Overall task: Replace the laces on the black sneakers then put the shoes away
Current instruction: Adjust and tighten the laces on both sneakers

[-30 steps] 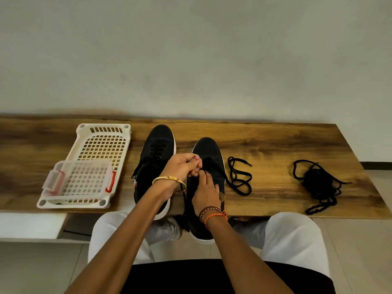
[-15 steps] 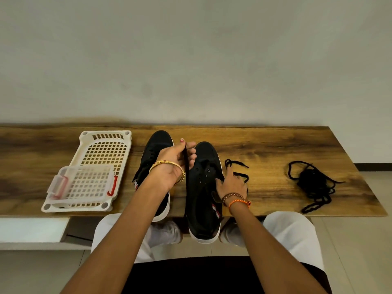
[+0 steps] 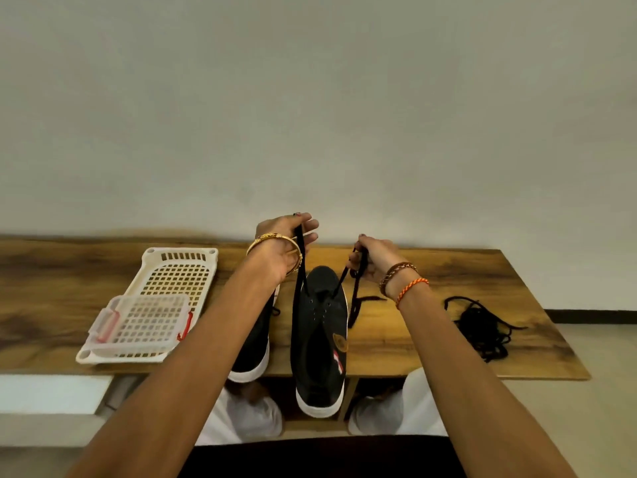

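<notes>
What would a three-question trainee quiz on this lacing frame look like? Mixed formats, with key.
1. True or false: both ends of the lace are held up, one by the left hand, one by the right hand.
2. The tangled pile of laces lies on which side of the sneaker being laced: A) person's left B) person's right?
3. What lies on the white basket?

Key: 1 true; 2 B; 3 a clear lid.

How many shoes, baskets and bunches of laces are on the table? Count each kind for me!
Black sneakers: 2, one mostly behind the left arm and one being laced
White baskets: 2, a small one resting in a big one
Laces: 2, one held and one tangled pile
Total: 6
</notes>
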